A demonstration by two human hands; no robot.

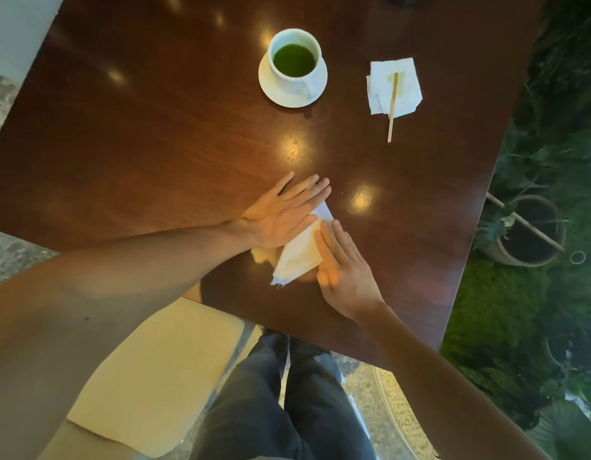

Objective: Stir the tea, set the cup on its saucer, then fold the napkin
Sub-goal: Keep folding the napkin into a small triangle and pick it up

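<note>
We see the napkin (300, 257), white and folded into a long triangle, lying near the table's (154, 144) front edge; its long axis runs from a frayed tip nearest us up and to the right, towards the far right corner. No writing or label can be read on it (nor on anything else). Our left hand (280, 214) lies flat, fingers straight and together, pressing its upper part, forearm crossing in from the left. Our right hand (343, 263) rests flat along its right edge, fingers extended; neither grips anything. Farther off, the cup (295, 61) of green tea stands on its saucer (270, 88). To its right a wooden stirrer (392, 107) lies across a stained paper napkin (403, 71).
</note>
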